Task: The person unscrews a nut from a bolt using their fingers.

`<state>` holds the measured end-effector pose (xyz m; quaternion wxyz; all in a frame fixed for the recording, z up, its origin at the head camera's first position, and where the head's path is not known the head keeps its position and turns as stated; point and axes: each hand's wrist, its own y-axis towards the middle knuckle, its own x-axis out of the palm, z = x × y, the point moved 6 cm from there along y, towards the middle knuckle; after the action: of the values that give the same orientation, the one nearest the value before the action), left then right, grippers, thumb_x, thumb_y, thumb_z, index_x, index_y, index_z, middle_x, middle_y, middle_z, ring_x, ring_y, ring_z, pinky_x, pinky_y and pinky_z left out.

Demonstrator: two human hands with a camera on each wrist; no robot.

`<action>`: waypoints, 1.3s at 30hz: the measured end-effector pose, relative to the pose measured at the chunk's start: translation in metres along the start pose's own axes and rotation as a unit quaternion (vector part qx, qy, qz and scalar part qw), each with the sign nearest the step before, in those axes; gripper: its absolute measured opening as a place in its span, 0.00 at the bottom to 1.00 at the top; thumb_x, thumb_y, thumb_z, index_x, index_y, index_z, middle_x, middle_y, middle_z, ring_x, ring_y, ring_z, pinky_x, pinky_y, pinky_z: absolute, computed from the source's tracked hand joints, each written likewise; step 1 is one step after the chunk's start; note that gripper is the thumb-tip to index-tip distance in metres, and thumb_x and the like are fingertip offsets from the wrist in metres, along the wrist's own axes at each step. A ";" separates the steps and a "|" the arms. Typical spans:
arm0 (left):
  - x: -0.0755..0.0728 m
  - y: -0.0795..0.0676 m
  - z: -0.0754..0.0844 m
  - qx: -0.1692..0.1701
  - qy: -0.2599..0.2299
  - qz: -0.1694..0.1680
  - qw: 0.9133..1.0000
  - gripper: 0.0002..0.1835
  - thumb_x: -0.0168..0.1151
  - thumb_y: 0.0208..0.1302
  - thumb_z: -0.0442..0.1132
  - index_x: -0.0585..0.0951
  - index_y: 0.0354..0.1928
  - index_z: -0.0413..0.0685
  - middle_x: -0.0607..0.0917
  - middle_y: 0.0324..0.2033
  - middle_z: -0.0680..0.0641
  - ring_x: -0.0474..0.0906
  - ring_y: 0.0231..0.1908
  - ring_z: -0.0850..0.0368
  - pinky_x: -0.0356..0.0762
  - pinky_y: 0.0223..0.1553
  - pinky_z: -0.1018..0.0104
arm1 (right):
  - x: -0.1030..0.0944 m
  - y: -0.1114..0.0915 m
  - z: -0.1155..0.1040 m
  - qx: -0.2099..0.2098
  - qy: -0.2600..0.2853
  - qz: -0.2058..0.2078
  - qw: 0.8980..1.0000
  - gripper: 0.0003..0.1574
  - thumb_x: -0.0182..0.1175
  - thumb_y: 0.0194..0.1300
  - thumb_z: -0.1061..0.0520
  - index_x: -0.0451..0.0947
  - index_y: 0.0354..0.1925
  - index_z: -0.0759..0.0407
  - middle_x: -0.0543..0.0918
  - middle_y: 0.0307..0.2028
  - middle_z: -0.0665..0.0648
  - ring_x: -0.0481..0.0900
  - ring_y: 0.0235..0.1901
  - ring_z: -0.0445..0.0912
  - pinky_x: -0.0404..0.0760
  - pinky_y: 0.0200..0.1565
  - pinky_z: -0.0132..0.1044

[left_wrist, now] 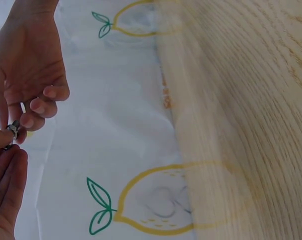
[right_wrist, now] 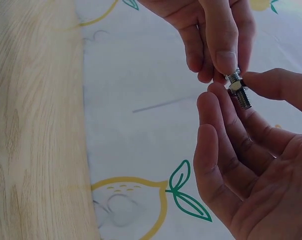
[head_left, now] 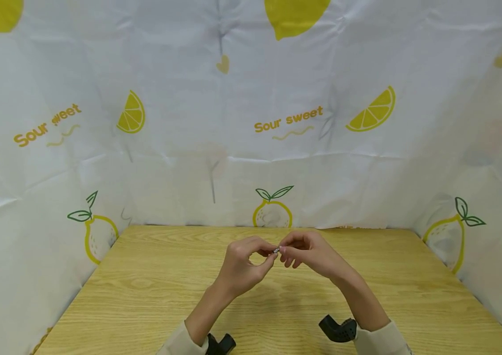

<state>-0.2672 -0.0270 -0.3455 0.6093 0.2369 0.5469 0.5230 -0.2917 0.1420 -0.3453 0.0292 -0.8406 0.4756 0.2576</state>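
A small silvery bolt (right_wrist: pixel 244 101) with a hex nut (right_wrist: pixel 236 87) on its thread is held between the hands, raised above the table. My left hand (head_left: pixel 243 261) pinches one end of the bolt between thumb and fingers, covering part of that end. From the other side, my right hand (head_left: pixel 310 254) pinches at the nut, its thumb tip right at the nut's edge. The right hand's other fingers (right_wrist: pixel 225 135) are loosely bent below the bolt. In the left wrist view the metal piece (left_wrist: pixel 12 131) shows only partly between fingertips.
Beneath the hands is a wooden table (head_left: pixel 144 296). White sheeting (head_left: pixel 180 123) with lemon prints stands around its back and sides. Black camera mounts (head_left: pixel 338 329) sit at both wrists, by the light sleeves (head_left: pixel 384 340).
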 end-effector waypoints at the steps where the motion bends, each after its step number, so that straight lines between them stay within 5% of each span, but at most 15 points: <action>1: 0.000 0.000 0.000 -0.002 -0.001 -0.001 1.000 0.02 0.72 0.63 0.32 0.89 0.37 0.44 0.91 0.31 0.50 0.88 0.31 0.59 0.85 0.38 0.80 | 0.000 0.000 0.000 -0.001 0.002 0.000 1.000 0.15 0.58 0.77 0.56 0.81 0.47 0.69 0.87 0.34 0.59 0.86 0.31 0.42 0.89 0.37 0.42; 24: 0.001 -0.001 0.000 -0.004 0.004 0.004 1.000 0.04 0.73 0.61 0.30 0.89 0.37 0.45 0.91 0.31 0.50 0.88 0.31 0.62 0.84 0.39 0.80 | 0.001 0.001 0.004 0.010 -0.014 -0.003 1.000 0.20 0.54 0.80 0.52 0.85 0.42 0.66 0.86 0.35 0.71 0.87 0.33 0.50 0.89 0.37 0.41; 39: 0.003 -0.001 0.000 0.001 0.000 0.001 1.000 0.05 0.73 0.61 0.30 0.89 0.37 0.45 0.91 0.31 0.50 0.87 0.31 0.63 0.85 0.38 0.80 | -0.001 -0.001 0.004 0.011 -0.004 0.000 1.000 0.15 0.58 0.77 0.55 0.83 0.47 0.67 0.87 0.34 0.62 0.87 0.32 0.44 0.89 0.38 0.42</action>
<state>-0.2677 -0.0245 -0.3477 0.6090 0.2379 0.5469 0.5229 -0.2935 0.1444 -0.3488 0.0397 -0.8391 0.4784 0.2557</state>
